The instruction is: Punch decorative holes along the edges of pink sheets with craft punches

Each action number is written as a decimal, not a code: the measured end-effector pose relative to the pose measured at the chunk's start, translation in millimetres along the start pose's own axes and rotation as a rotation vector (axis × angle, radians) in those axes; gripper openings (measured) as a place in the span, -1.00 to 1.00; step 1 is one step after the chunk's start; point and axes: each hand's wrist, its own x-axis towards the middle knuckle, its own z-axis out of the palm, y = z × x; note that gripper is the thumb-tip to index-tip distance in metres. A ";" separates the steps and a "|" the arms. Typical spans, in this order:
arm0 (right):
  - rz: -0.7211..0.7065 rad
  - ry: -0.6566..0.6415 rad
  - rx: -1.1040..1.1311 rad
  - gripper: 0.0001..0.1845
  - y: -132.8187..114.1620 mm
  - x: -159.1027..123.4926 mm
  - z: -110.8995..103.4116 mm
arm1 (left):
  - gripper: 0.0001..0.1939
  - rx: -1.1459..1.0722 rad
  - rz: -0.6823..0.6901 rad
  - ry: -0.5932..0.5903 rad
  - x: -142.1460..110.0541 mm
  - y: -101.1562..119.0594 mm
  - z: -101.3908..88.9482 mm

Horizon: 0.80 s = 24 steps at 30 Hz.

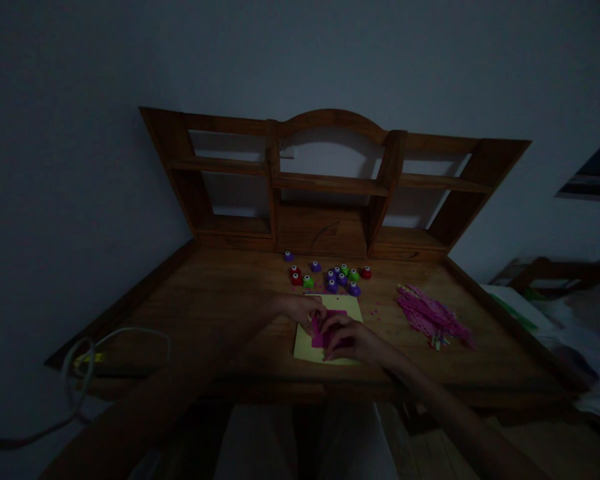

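A yellow sheet of paper (pixel 350 305) lies on the wooden desk (pixel 215 300) in front of me. On it rests a small magenta piece of paper (pixel 325 330). My left hand (pixel 303 310) has its fingers curled at the piece's left edge. My right hand (pixel 353 337) lies over its right side with fingers pressed on it. Both hands touch the magenta piece. The room is dim, so the exact grip is hard to read.
Several small craft punches (pixel 330 275) in purple, red and green are scattered behind the yellow sheet. A pile of pink paper strips (pixel 430 317) lies to the right. A shelf hutch (pixel 330 183) stands at the back. A cable (pixel 80 373) hangs at the desk's left corner.
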 end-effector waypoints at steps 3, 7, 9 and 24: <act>0.020 0.008 -0.001 -0.69 -8.8 -1.1 -4.1 | -0.65 -0.015 -0.021 -0.022 0.2 4.4 -1.9; 0.023 0.051 -0.010 -0.73 -10.3 0.1 -6.9 | -0.64 -0.040 -0.035 -0.025 0.1 9.7 -2.4; 0.024 0.060 -0.021 -0.78 -6.6 1.1 -5.3 | -0.64 -0.056 -0.034 -0.026 0.3 11.5 -2.2; 0.036 0.021 -0.018 -0.81 -0.5 -7.6 -8.4 | -0.67 -0.121 -0.037 -0.047 1.2 13.7 -1.2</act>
